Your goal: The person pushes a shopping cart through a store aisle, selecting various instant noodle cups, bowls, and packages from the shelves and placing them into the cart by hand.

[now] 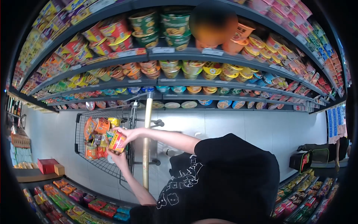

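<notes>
I observed a red-and-yellow pack (118, 142) held over the basket of a wire shopping cart (77, 118). The right hand (129, 134) had its fingers clamped on the pack's edge nearer the tall shelves; the left hand (118, 158) gripped the opposite end, its fingers likewise closed against it. The right forearm passed across the cart's pale handle bar (147, 160). Within the basket, near the pack, lay an orange tub (102, 126) and several other bright packages, labels too small to read. The tall shelves (179, 54), stocked with tubs, ran alongside. Another person (341, 149) was noted well apart.
</notes>
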The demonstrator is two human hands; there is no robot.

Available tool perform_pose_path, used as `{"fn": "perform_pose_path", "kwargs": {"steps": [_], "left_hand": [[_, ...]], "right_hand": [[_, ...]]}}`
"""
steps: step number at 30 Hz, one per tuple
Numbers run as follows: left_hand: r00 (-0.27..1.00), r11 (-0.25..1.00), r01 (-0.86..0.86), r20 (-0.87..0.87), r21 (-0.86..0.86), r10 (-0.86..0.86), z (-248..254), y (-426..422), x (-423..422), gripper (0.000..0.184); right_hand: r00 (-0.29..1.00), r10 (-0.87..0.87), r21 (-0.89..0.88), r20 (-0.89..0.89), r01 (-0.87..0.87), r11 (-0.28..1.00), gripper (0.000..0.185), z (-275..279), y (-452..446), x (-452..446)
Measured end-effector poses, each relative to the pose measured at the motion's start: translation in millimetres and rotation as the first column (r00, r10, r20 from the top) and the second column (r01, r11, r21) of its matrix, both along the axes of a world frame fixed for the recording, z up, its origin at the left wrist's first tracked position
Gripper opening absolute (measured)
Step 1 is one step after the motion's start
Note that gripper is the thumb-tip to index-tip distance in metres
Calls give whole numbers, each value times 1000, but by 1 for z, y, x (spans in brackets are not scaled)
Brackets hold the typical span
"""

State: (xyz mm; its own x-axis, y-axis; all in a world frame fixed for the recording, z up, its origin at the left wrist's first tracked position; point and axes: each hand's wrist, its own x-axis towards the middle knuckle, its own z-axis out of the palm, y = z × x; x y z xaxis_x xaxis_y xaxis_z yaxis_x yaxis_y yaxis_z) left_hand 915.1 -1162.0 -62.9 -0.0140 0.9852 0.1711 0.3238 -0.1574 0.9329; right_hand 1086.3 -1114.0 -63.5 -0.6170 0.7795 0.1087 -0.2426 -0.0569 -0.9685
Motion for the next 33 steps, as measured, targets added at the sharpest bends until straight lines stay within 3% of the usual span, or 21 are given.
{"fn": "perform_pose_path", "kwargs": {"steps": [4,5,8,10,11,12,14,15,16,18,19,21,22,23,24,25,26,28,30,32,33], "left_hand": [[999,999,3,-46,36,-2,3,-32,32,77],[991,1000,-15,-131,18,18,7,-41,40,79],[998,996,-13,-68,85,19,29,-80,80,76],[1000,997,24,-8,-71,-24,8,-90,77,73],[985,966,128,144,-226,-96,-11,-87,68,71],[985,966,127,140,-226,-97,-6,-98,79,71],[944,930,267,-124,-251,-305,16,-128,119,69],[926,912,265,-181,-314,-332,30,-140,141,65],[900,940,306,-277,-152,-338,29,-150,159,52],[861,959,270,-422,-89,-282,10,-159,169,37],[843,966,257,-496,31,-208,6,-163,175,23],[889,978,207,-417,-6,-190,0,-172,182,19],[927,985,166,-332,-49,-173,-1,-177,184,15],[886,983,178,-441,39,-143,3,-184,193,11],[875,976,193,-469,103,-123,3,-189,200,11],[875,977,186,-470,108,-115,4,-195,206,11],[866,984,168,-486,56,-120,6,-200,212,11],[856,988,152,-501,3,-130,7,-209,222,11],[872,985,167,-474,49,-124,14,-220,235,12],[866,989,147,-485,25,-117,15,-228,243,13],[870,990,141,-480,20,-114,13,-234,247,13]], "right_hand": [[976,-191,121,106,178,977,89,-4,-33,27],[971,-217,135,104,203,970,83,-4,-42,36],[944,-325,168,66,310,936,74,15,-77,65],[900,-433,165,44,421,892,73,17,-95,86],[901,-431,88,-49,434,897,74,25,-109,103],[901,-431,86,-53,435,896,74,28,-123,121],[775,-580,215,-252,629,747,73,29,-151,164],[746,-624,244,-234,666,705,75,38,-173,191],[714,-666,272,-216,699,662,77,49,-195,227],[557,-822,399,-121,785,473,80,57,-233,294],[458,-887,449,-54,805,388,85,59,-248,328],[230,-973,489,18,847,209,83,73,-275,390],[146,-987,521,74,838,163,80,81,-283,419],[100,-995,566,-3,821,80,75,100,-288,445],[12,-999,668,-40,744,-18,70,109,-290,474],[-154,-982,817,-107,549,-175,67,121,-292,497],[-267,-960,837,-90,502,-218,65,135,-293,511],[-341,-910,878,-237,324,-351,64,161,-289,535],[-403,-878,913,-257,197,-357,60,176,-281,557],[-570,-782,961,-253,-55,-271,55,195,-276,555],[-630,-763,984,-144,-12,-175,58,194,-265,567]]}}
